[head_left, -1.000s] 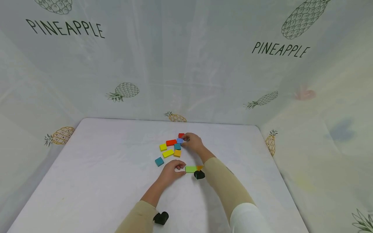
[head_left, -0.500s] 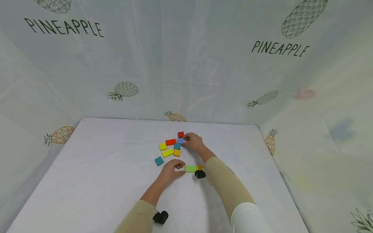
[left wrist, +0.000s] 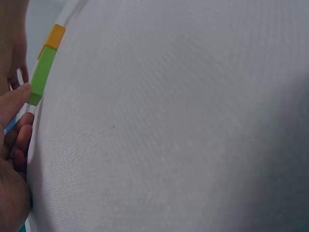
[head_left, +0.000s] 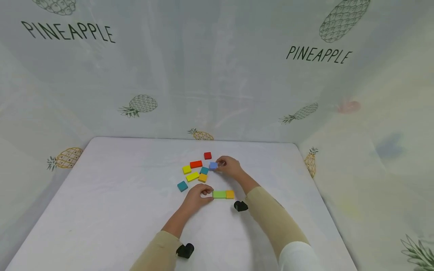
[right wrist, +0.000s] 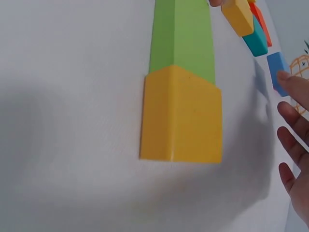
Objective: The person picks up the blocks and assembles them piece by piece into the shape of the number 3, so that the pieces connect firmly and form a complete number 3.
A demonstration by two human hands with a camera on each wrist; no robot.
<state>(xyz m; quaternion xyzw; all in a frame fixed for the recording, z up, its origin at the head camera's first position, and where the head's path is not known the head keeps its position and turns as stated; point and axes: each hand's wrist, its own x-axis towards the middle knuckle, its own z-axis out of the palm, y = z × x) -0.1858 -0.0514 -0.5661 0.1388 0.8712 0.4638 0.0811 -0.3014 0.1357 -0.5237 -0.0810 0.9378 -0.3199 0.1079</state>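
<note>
My right hand [head_left: 229, 166] pinches a blue block [head_left: 213, 166] between thumb and fingertips, beside a group of coloured blocks. In the right wrist view the thumb lies against that blue block's face [right wrist: 277, 72]. Closer to me, my left hand [head_left: 196, 198] has thumb and forefinger at the left end of a long green block [head_left: 219, 194], pinching it. An orange block [head_left: 230, 194] butts against the green block's right end, in line with it. In the left wrist view a fingertip touches the green block's end [left wrist: 42, 77].
Left of the right hand lie a small red block [head_left: 207, 156], a long red block [head_left: 196, 164], yellow blocks [head_left: 192, 176], teal blocks [head_left: 182, 186] and another orange block [head_left: 202, 177]. All are on the white table [head_left: 135, 210]. A pineapple-print curtain [head_left: 203, 75] hangs behind.
My right hand has drawn the blue block slightly right, away from the red and teal blocks. The nearer orange block now shows fully from behind the right sleeve. The left hand stays at the green block.
</note>
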